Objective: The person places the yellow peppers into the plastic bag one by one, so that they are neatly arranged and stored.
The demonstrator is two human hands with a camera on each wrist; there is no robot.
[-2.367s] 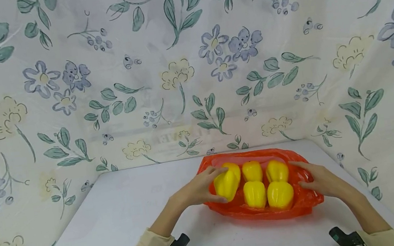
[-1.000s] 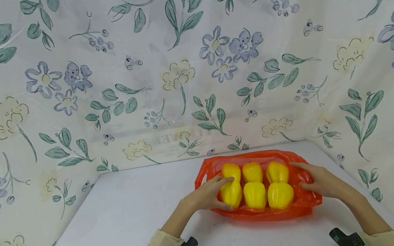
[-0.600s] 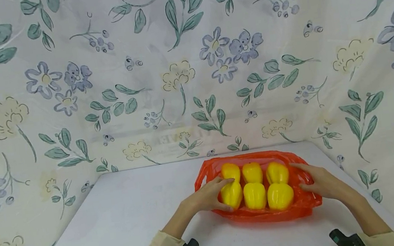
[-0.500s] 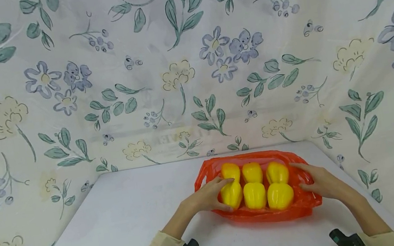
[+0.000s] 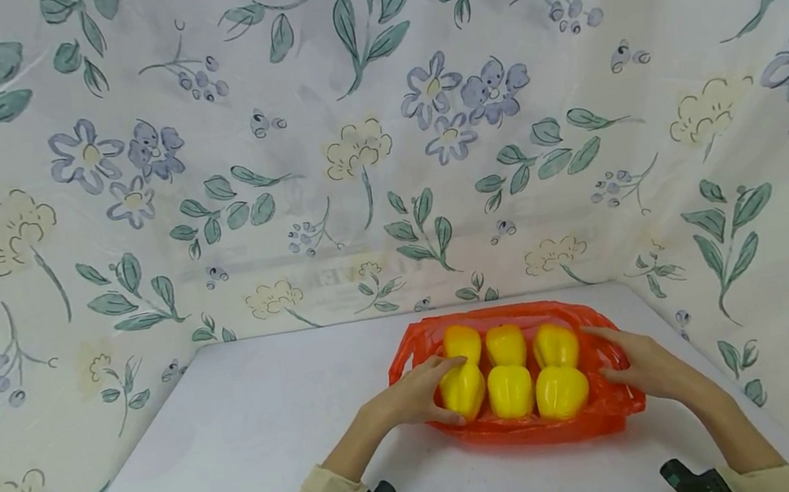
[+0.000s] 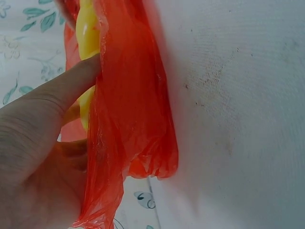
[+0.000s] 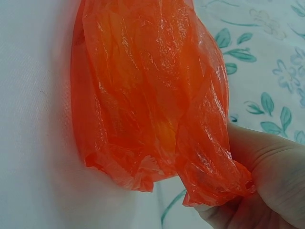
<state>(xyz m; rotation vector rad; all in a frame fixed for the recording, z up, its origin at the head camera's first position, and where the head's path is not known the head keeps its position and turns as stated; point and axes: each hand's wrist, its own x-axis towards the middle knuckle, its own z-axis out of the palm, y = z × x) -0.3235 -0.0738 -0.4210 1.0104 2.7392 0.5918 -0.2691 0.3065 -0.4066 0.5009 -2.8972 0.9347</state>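
A red plastic bag (image 5: 512, 434) lies open on the table, with several yellow bell peppers in two rows inside. My left hand (image 5: 411, 395) reaches in over the bag's left side and grips the front-left bell pepper (image 5: 463, 394) between thumb and fingers. Its thumb presses on the yellow skin in the left wrist view, while the other fingers are partly hidden behind the bag's edge (image 6: 128, 95). On the right side, my right hand (image 5: 641, 362) holds the bag's edge. The right wrist view has that edge bunched (image 7: 214, 176) between thumb and fingers.
Behind the front row stand a back-left bell pepper (image 5: 463, 344), a back-middle one (image 5: 506, 345) and a back-right one (image 5: 555, 343). The white table (image 5: 239, 436) ends at a floral curtain (image 5: 360, 217) at the back and sides.
My left hand has carried the front-left bell pepper right and down into the bag's corner. Over the last half second it shifts slightly left. The right hand stays on the bag's edge.
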